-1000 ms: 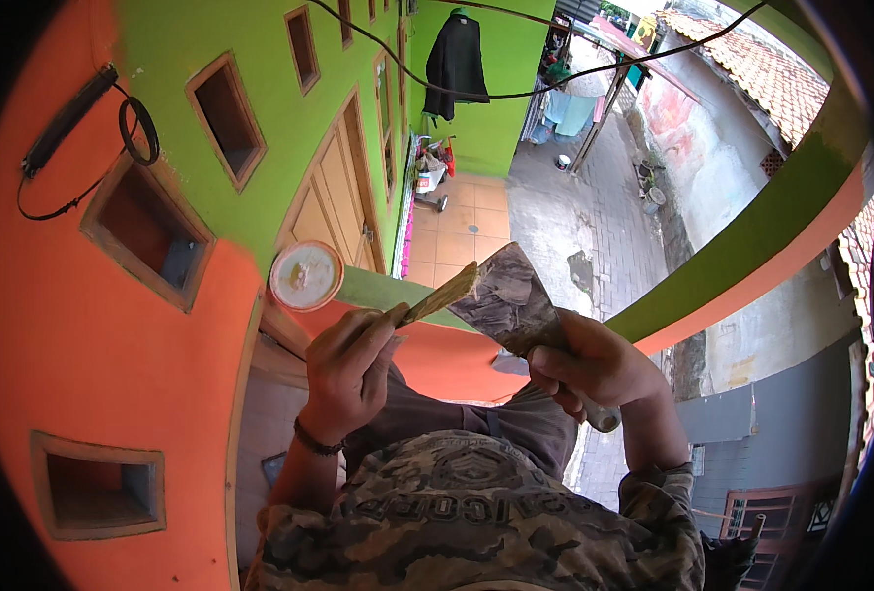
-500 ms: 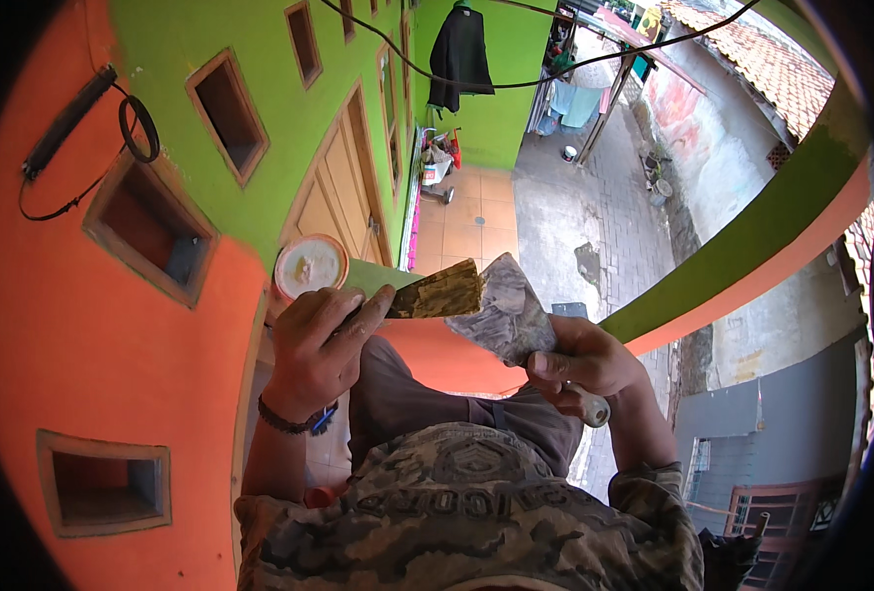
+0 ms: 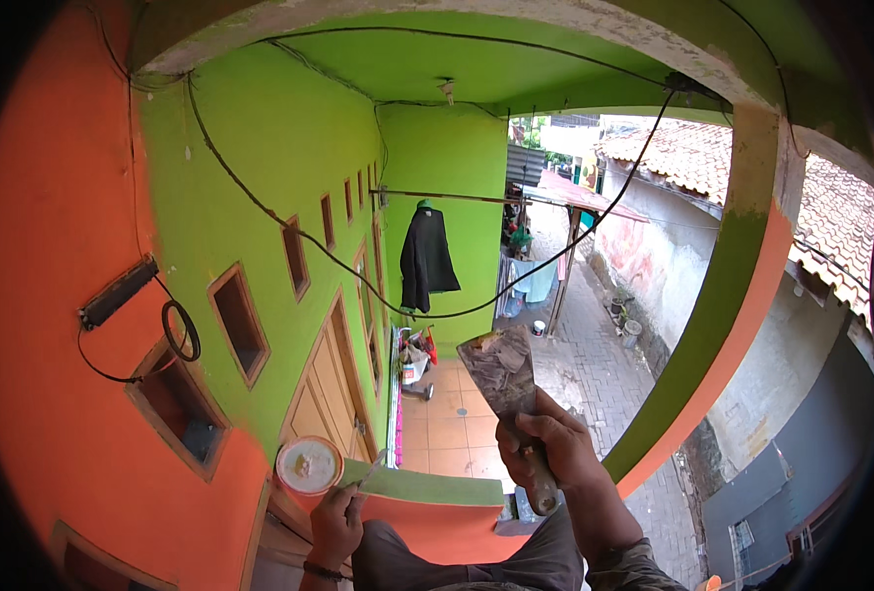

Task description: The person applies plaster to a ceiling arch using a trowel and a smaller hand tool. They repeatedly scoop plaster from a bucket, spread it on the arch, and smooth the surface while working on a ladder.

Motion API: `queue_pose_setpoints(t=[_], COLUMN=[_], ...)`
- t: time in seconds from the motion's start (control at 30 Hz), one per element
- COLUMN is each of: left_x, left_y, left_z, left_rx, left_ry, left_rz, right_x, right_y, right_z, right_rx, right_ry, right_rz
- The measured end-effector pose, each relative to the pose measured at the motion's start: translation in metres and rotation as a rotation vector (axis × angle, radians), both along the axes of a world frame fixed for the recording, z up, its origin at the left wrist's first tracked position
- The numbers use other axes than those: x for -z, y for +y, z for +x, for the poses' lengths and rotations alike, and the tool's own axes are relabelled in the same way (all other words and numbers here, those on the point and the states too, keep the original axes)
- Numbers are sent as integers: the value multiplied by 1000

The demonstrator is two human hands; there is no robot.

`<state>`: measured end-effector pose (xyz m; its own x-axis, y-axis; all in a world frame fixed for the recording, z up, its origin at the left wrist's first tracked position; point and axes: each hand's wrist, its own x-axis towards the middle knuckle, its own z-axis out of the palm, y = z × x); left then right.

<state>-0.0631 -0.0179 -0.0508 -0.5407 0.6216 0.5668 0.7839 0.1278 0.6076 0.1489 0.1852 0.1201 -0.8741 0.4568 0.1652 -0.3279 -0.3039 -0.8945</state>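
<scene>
We note flat piece (image 3: 372,472) parted from scraper (image 3: 501,374): left hand (image 3: 336,524) pinches it near tub (image 3: 310,465); right hand (image 3: 553,448), fingers clamped round handle (image 3: 541,485), tilts blade upward, presumably keeping smears on.

Left of the left fingers (image 3: 340,500), an orange wall (image 3: 53,295) meets a green wall (image 3: 250,177) set with small wood-framed openings (image 3: 238,320). Farther off, above those fingers, is a panelled wooden door (image 3: 329,389). Between the left and right fingers (image 3: 537,426) runs a low green-topped parapet (image 3: 432,488), with orange floor tiles (image 3: 447,419) behind it. Beyond the right fingers stretches a daylit paved alley (image 3: 595,360); to their right rise a green-and-orange pillar (image 3: 693,360) and a weathered wall (image 3: 664,212). High above both spans a green ceiling (image 3: 516,74).
</scene>
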Motion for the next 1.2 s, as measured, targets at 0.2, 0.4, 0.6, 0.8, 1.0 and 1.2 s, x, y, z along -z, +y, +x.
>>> queue_pose_setpoints(t=[0.2, 0.4, 0.6, 0.8, 1.0, 1.2], left_x=[41, 74, 76, 59, 75, 85], left_y=[-15, -33, -33, -12, -13, -26], left_z=[12, 25, 20, 15, 10, 5], left_rx=[-1, -61, 9, 86, 37, 7], left_ry=[-183, -227, -297, -265, -295, -280], left_rz=[-35, 166, 40, 118, 74, 83], right_x=[-118, -225, -260, -254, -254, -257], right_y=[21, 73, 88, 102, 76, 69], right_z=[-88, -113, -107, -146, -172, -188], right_rx=[611, 1454, 1804, 1895, 1843, 1832], right_ry=[443, 523, 171, 133, 105, 56], right_rz=[637, 1601, 1872, 1789, 1623, 1546])
